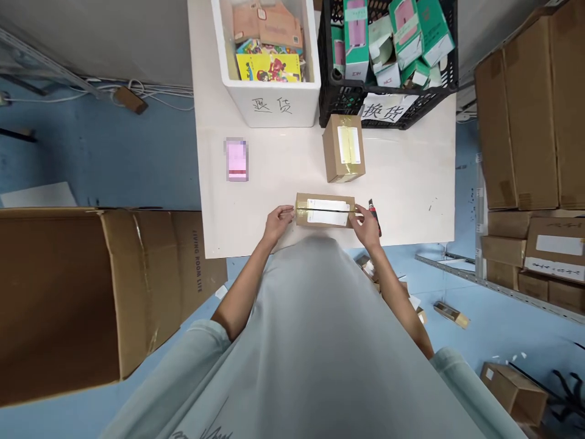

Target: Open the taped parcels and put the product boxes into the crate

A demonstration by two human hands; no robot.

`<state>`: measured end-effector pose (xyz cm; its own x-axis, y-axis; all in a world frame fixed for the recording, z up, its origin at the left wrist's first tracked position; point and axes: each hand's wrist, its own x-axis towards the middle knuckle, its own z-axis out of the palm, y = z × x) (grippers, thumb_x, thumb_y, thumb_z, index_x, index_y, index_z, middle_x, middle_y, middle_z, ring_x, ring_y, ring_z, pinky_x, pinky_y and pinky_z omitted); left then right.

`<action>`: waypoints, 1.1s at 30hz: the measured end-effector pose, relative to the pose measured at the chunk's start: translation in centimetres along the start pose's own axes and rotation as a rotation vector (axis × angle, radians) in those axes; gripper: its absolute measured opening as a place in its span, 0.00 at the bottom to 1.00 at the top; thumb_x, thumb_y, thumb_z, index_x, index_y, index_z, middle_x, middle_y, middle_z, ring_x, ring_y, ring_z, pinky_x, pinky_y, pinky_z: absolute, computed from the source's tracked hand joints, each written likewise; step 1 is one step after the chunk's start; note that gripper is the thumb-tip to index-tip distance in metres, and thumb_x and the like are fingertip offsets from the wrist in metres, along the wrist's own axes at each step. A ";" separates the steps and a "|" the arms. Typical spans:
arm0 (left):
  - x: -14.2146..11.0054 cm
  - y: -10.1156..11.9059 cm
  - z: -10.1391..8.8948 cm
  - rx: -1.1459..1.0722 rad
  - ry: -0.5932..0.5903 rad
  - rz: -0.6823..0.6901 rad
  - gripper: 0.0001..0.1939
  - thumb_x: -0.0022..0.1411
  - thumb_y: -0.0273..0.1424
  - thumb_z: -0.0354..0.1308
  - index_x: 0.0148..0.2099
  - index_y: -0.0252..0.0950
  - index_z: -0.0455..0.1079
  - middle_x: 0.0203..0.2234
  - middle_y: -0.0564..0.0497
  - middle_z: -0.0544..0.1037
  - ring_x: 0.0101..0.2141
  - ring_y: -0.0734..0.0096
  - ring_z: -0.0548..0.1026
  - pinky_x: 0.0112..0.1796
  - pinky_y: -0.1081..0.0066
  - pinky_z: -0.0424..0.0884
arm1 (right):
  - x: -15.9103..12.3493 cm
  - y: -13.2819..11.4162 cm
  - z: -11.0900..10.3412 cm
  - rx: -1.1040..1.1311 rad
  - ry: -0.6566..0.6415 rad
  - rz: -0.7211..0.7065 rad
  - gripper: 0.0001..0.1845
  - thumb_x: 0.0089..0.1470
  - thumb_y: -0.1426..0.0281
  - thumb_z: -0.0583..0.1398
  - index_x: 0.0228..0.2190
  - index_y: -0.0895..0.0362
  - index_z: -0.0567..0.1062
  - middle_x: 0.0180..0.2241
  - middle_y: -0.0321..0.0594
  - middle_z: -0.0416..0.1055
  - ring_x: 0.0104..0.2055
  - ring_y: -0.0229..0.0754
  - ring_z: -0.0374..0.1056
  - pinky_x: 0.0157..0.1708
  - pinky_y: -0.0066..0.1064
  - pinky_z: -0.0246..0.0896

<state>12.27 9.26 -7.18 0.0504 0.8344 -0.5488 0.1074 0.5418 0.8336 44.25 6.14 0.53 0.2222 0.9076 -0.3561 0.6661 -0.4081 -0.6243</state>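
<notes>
A small brown cardboard box (320, 222) lies lengthwise at the table's front edge, with a white label and a dark slit running along its top. At its left end is my left hand (278, 222), fingers closed together at the box's edge. My right hand (365, 227) grips the right end, its thumb and fingers on the top and the corner. Just beside the right hand lies a red and black utility knife (375, 217), partly covered by the fingers. Behind the box stands a second, taped cardboard box (336, 152) with a label.
A white bin (269, 110) with booklets and a black crate (388, 97) full of green boxes stand at the back of the table (274, 158). A blurred pink item (237, 160) lies left. A large open carton (137, 292) is beside the table; stacked cartons (525, 122) line the right.
</notes>
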 end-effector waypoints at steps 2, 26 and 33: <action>-1.0 0.3 -0.4 0.068 -0.010 0.079 0.32 0.65 0.59 0.70 0.55 0.38 0.82 0.59 0.38 0.84 0.54 0.52 0.84 0.61 0.49 0.80 | -0.1 -0.2 0.0 -0.051 0.006 -0.021 0.30 0.69 0.62 0.59 0.67 0.60 0.76 0.64 0.58 0.78 0.53 0.51 0.82 0.60 0.50 0.77; -7.7 0.8 3.2 1.183 -0.144 0.557 0.07 0.74 0.22 0.59 0.47 0.39 0.74 0.51 0.38 0.78 0.51 0.48 0.74 0.49 0.55 0.73 | 12.9 0.7 0.9 -0.073 -0.094 0.066 0.12 0.67 0.60 0.65 0.34 0.54 0.78 0.32 0.38 0.77 0.38 0.47 0.72 0.43 0.35 0.66; -7.7 2.5 4.2 1.235 -0.222 0.508 0.14 0.82 0.29 0.53 0.61 0.36 0.76 0.58 0.34 0.79 0.56 0.44 0.75 0.55 0.51 0.72 | 10.9 -0.1 1.4 -0.230 0.038 -0.110 0.11 0.72 0.63 0.61 0.43 0.55 0.81 0.46 0.51 0.80 0.48 0.55 0.74 0.51 0.45 0.70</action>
<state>16.31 3.75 -1.17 0.4961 0.8164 -0.2954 0.8377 -0.3606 0.4102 45.63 15.92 -4.31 0.1635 0.9501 -0.2655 0.8312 -0.2776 -0.4817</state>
